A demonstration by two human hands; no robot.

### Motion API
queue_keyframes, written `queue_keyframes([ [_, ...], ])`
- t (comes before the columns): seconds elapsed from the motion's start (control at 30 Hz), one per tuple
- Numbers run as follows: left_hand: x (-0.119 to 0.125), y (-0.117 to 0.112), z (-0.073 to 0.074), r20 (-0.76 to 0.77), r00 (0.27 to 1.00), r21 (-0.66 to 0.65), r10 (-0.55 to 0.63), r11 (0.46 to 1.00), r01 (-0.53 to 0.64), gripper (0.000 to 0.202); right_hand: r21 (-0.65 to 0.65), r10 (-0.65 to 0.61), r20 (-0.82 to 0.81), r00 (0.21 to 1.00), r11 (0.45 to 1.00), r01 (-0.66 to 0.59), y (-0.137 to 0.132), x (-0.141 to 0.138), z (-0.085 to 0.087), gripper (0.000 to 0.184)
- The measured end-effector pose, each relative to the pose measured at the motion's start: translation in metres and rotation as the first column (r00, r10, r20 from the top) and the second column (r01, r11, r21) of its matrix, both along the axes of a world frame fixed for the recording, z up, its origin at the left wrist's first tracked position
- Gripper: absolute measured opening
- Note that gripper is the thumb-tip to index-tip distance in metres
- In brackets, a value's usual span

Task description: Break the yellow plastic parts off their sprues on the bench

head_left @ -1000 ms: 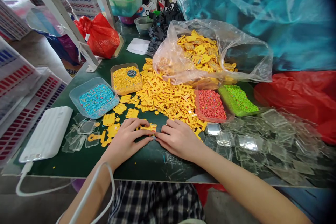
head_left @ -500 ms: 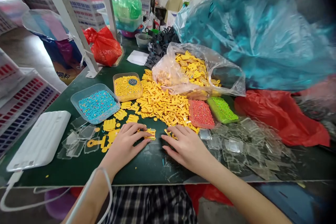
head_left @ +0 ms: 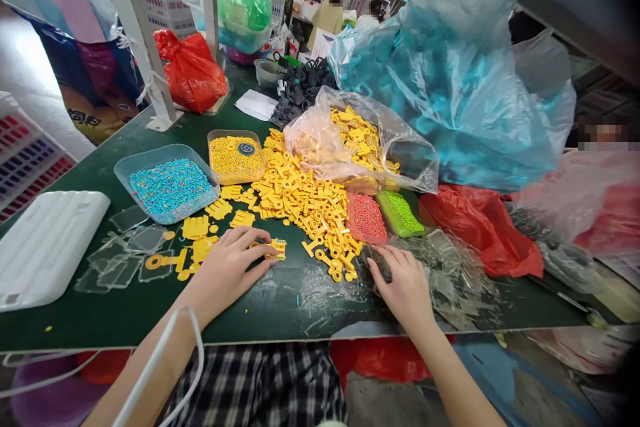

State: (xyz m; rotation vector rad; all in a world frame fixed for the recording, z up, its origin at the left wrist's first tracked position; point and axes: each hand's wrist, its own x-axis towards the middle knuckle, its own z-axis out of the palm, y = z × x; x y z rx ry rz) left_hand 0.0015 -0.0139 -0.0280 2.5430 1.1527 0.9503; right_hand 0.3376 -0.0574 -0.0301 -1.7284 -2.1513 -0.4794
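- Right hand (head_left: 405, 283) gone from the small yellow piece, now off to the far side on the heap of clear plastic lids (head_left: 450, 273); fingers spread, curled onto lids, nothing lifted clear yet – looks like reaching for a cover.
- Left hand (head_left: 225, 267) unchanged: fingertips pinning small yellow piece (head_left: 277, 249) flat on green surface (head_left: 280, 307); loose grip, not closed round it.
- Ahead of both hands: yellow parts pile (head_left: 300, 197), partly between them.
- Beyond left hand: blue bead tray (head_left: 167, 183), yellow bead tray (head_left: 237, 155).
- Just ahead of right hand: red bead tray (head_left: 366, 218), green bead tray (head_left: 399, 212).
- Outboard of left hand: white case (head_left: 47, 247), more clear lids.
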Motion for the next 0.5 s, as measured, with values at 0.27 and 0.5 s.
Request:
queue_keyframes([
  [0.27, 0.001, -0.002, 0.001, 0.057, 0.998, -0.028, 0.017, 0.999, -0.016, 0.024, 0.050, -0.110, -0.308, 0.945, 0.990, 0.132, -0.004, -0.016, 0.023, 0.032],
  [0.5, 0.010, -0.011, 0.013, 0.150, 0.985, -0.133, -0.087, 0.985, 0.108, 0.035, -0.389, -0.274, -0.892, 0.360, 0.872, -0.299, -0.009, -0.092, 0.018, 0.040],
])
